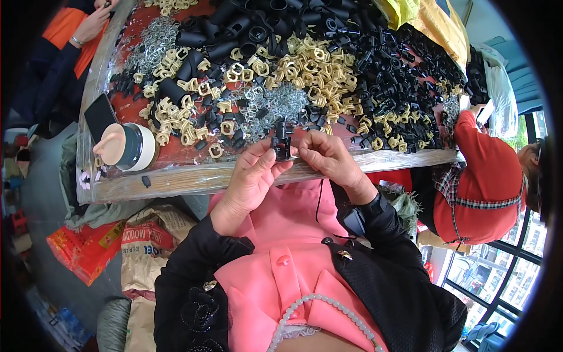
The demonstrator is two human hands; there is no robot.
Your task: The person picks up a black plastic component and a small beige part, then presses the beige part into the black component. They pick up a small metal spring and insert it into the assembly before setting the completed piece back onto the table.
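Currently, the left fingers (267,159) pinch a black fitting (282,144); the right fingers (311,154) press together beside it, contents unclear. A slack pinch could drop it among metal clips (284,101) just beyond.

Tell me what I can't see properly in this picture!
In the head view:
- What the right hand might pinch: hidden by its fingers.
- Inside the cup: hidden by its lid.
- Part of the phone: behind the cup.
- Co-worker in orange: head cut off by the upper edge.
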